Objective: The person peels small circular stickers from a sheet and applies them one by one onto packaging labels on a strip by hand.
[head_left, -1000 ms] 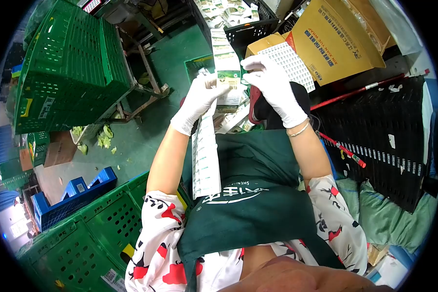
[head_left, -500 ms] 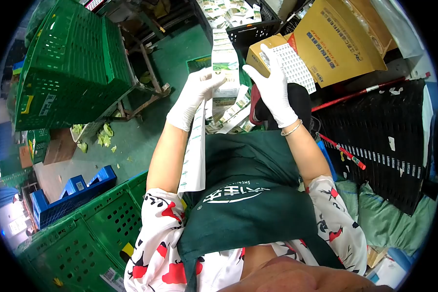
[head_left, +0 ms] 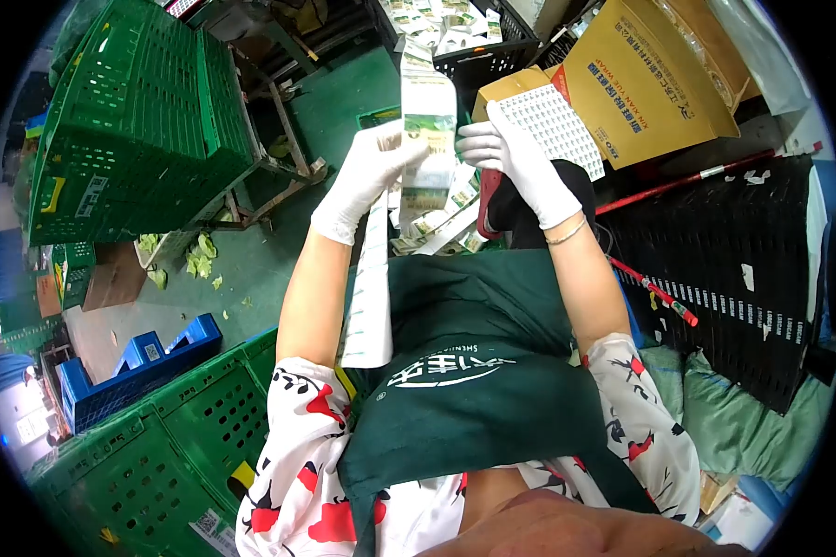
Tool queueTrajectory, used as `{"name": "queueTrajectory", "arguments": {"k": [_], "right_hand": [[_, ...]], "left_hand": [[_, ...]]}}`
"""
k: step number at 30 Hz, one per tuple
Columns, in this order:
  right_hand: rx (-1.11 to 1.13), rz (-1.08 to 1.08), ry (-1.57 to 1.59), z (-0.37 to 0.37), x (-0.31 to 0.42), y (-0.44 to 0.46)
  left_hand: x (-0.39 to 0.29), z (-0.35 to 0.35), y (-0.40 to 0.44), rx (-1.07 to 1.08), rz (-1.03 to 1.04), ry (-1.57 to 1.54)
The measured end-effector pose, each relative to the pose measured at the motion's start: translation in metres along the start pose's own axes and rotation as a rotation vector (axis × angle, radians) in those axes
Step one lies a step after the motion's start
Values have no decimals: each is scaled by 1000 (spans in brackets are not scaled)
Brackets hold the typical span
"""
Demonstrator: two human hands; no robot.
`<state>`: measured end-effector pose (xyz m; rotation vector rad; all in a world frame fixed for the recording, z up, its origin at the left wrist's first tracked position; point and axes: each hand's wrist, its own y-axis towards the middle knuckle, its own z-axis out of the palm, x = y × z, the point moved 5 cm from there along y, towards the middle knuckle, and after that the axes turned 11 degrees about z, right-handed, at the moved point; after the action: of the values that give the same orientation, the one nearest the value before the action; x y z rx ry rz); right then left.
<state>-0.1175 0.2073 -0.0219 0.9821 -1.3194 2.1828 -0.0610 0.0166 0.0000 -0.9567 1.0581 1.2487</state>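
Observation:
My left hand (head_left: 367,176), in a white glove, is closed on a long strip of printed labels (head_left: 429,97). The strip comes down from the far side, and a white tail of it hangs past my left wrist onto the apron. My right hand (head_left: 525,172), gloved too, is just right of the strip with its fingers stretched toward it and its thumb up. I cannot tell whether its fingertips touch the strip. Below both hands, more label strips (head_left: 450,223) lie loosely over a green crate (head_left: 377,118).
A black crate (head_left: 492,61) full of label strips stands ahead. To the right are a sheet of small stickers (head_left: 550,125), a cardboard box (head_left: 632,79) and black crates (head_left: 715,260). Green crates (head_left: 130,139) are stacked left; a blue crate (head_left: 139,376) stands lower left.
My right hand has turned, its fingers swinging leftward to beside the label strip. My left hand stays closed on the strip with little movement; the strip has shifted slightly.

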Motion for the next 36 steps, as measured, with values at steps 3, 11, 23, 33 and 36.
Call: {"name": "queueTrajectory", "arguments": {"k": [3,11,23,33,36], "right_hand": [[-73,-45,-44,2,-11,-8],[-113,-397,-643,52,-38,-62],[-71,-293,-666,53,-26,-68],[-308,-844,-1065,81,-2,-65],[-360,-942,-1226,90,-5,-74]], "left_hand": [[1,-19,13,-196,195,169],[-10,-38,17,-605,451,413],[-32,-24,-1,-738,630,551],[-37,-12,-2,-734,681,730],[-34,-13,-1,-747,644,709]]}}
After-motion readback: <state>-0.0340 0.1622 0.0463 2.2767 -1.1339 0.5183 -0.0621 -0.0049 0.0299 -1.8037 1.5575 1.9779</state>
